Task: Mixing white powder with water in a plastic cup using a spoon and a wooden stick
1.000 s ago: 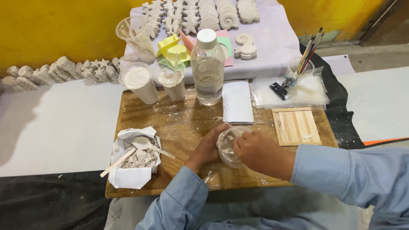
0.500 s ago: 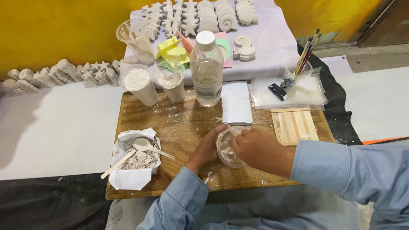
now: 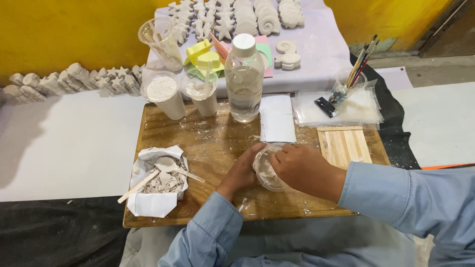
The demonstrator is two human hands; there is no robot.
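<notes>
- Small clear plastic bowl (image 3: 269,170) sits on the wooden board (image 3: 217,143), near the front edge, right of centre. White plaster residue coats its inside.
- Left hand (image 3: 243,170) cups the bowl's left wall, fingers curled around the side and touching it; the thumb lies along the rim.
- Right hand (image 3: 304,168) rests over the bowl from the right, fingers bent down into the opening and pressed against the inner wall (the fingertips are hidden inside, so I cannot tell whether they pinch anything).
- Both sleeves are light blue.
- Clear plastic water bottle (image 3: 244,79) with a white cap stands upright at the back of the board, well apart from the bowl.
- Two plastic cups at back left: one with white powder (image 3: 164,96), one with a stick standing in it (image 3: 200,94); the two stand just beside each other.
- White folded paper sheet (image 3: 277,118) lies flat between bottle and bowl.
- Raft of joined craft sticks (image 3: 344,144) lies on the board's right side, just beyond the right hand.
- Paper-lined container of broken plaster pieces (image 3: 159,180) sits at front left, with a wooden stick (image 3: 138,186) and a spoon (image 3: 173,168) lying in it.
- Cup of paintbrushes (image 3: 354,76) stands on plastic sheets to the right rear.
- Plaster shell and starfish casts (image 3: 237,15) lie on the pale cloth behind; more casts (image 3: 74,79) are lined along the yellow wall.
</notes>
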